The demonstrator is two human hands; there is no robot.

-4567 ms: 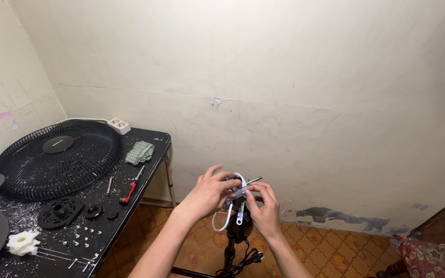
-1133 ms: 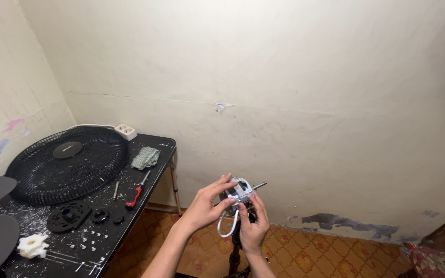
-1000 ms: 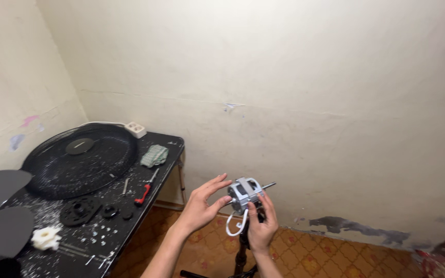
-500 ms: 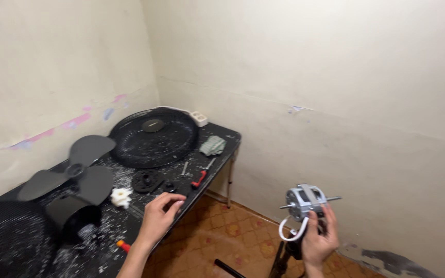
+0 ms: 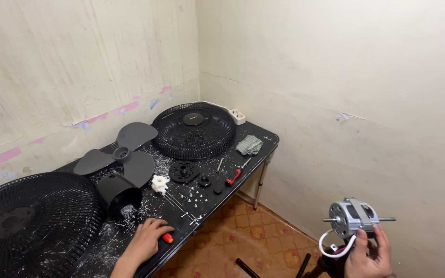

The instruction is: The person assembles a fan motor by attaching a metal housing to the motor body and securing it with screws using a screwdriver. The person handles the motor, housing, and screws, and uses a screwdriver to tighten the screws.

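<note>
My right hand [image 5: 368,255] grips a grey fan motor [image 5: 354,216] with a steel shaft and a white wire loop, held above a black stand at the lower right. My left hand [image 5: 148,238] lies on the front edge of the black table [image 5: 263,144], closed over a small tool with a red-orange handle [image 5: 167,238].
On the table lie two black fan grilles [image 5: 194,129] [image 5: 27,221], a grey fan blade [image 5: 122,154], a black motor cover [image 5: 117,193], a white plastic part [image 5: 159,184], a red-handled screwdriver [image 5: 234,175], a green cloth [image 5: 249,145], several screws and a white power strip [image 5: 237,116]. Walls stand close behind.
My left hand left the motor and went to the table, landing on the red-handled tool. The view swung left, revealing more of the table. The right hand keeps holding the motor.
</note>
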